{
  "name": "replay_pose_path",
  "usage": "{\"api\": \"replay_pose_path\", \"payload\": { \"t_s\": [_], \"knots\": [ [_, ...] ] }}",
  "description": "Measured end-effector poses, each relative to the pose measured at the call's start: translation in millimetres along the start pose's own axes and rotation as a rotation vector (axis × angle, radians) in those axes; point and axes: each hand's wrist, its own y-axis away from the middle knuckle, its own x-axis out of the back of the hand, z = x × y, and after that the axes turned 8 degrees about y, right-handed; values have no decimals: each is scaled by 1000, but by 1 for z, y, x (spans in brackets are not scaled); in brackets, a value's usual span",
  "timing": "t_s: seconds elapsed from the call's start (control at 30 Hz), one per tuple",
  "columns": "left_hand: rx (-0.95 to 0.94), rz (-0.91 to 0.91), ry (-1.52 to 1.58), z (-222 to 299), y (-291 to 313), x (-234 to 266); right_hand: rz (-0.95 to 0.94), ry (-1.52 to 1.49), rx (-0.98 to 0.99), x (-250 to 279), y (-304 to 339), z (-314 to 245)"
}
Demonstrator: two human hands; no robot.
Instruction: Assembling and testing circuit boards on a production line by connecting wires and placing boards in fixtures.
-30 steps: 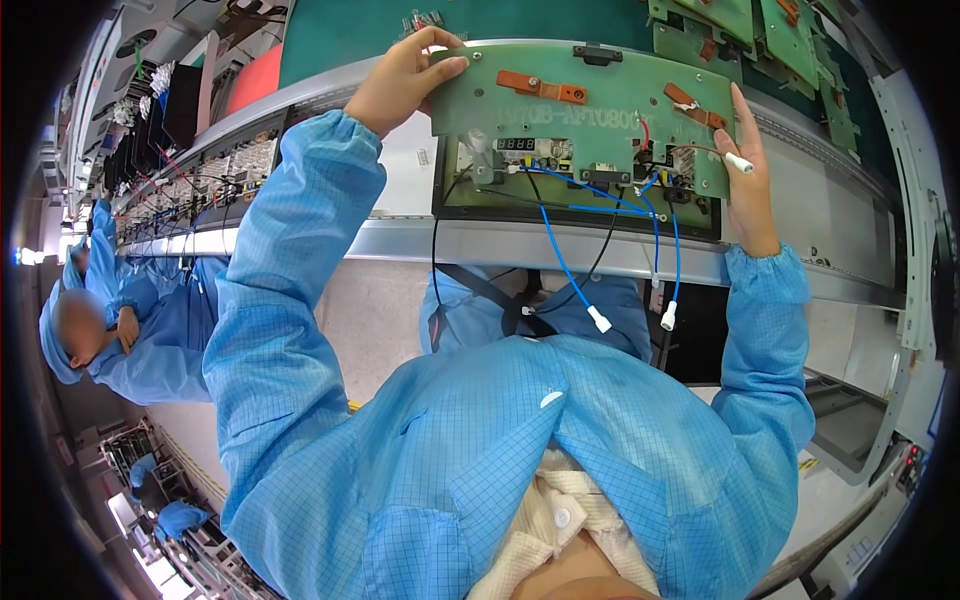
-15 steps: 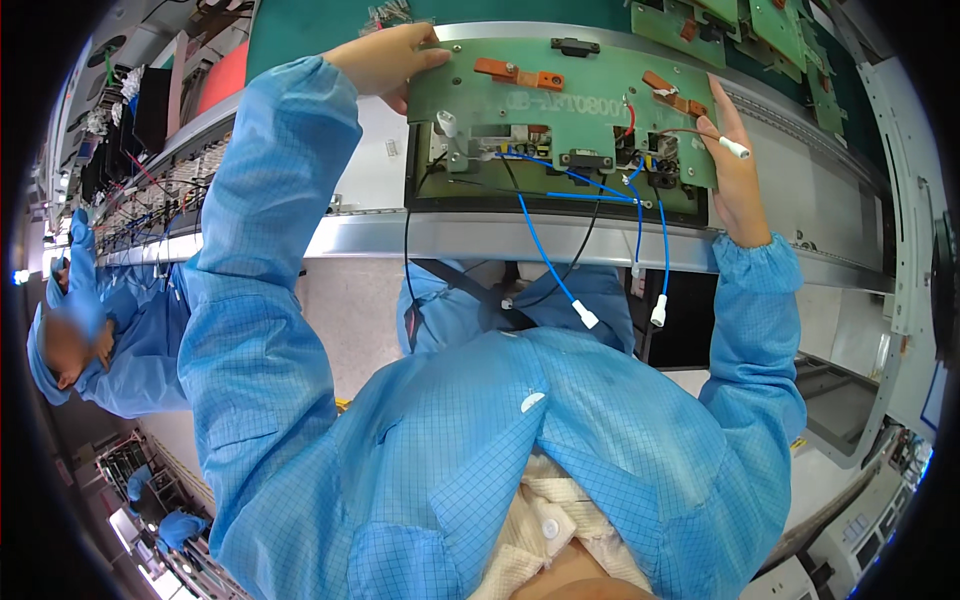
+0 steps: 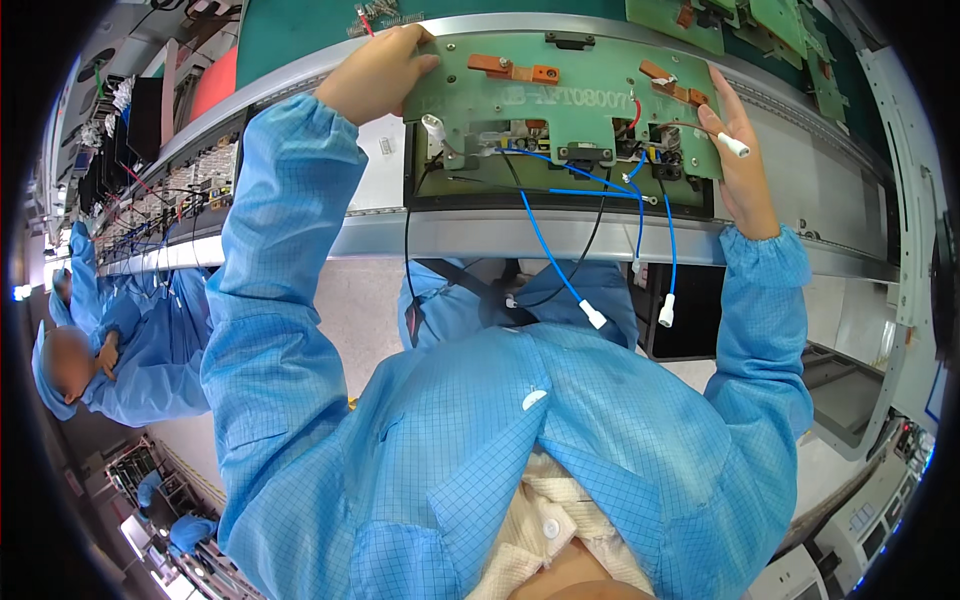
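Observation:
A flat green fixture plate (image 3: 600, 72), with orange-brown swivel clips and small black handles, lies over a circuit board (image 3: 530, 135) in a black tray (image 3: 560, 211). My left hand (image 3: 375, 75) grips the plate's far left corner, its thumb over the edge and the other fingers partly hidden. At the right end my right hand (image 3: 742, 170) is closed around the plate's edge, fingertips near a white connector (image 3: 734, 146) on a brown wire. Blue wires (image 3: 541, 232) and black wires hang over the near rail, some ending in white connectors (image 3: 592, 314).
A metal conveyor rail (image 3: 480, 236) runs along the near side. More green fixture plates (image 3: 740, 35) lie at the far right on a green mat (image 3: 520, 8). Wired boards (image 3: 185, 190) line up on the left, where a co-worker in blue (image 3: 150, 350) stands.
Both hands keep their hold on the plate, which has hardly moved. My left forearm appears slightly further right. The co-worker's arm and body at left have shifted a little.

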Motion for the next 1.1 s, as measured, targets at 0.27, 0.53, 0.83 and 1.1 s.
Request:
{"api": "replay_pose_path", "payload": {
  "t_s": [0.27, 0.53, 0.83, 1.1],
  "knots": [
    [-460, 333, -342, -33, -2, -17, 18, 37, 35, 0, 0, 3],
    [-277, 507, -426, -15, 1, -37, 23, 29, 89, -1, 0, 9],
    [-306, 573, -505, -11, 2, -39, 78, -4, 111, -7, 7, 7],
    [-310, 578, -478, -8, 2, -42, 120, 30, 107, -1, 7, 14]
  ]
}}
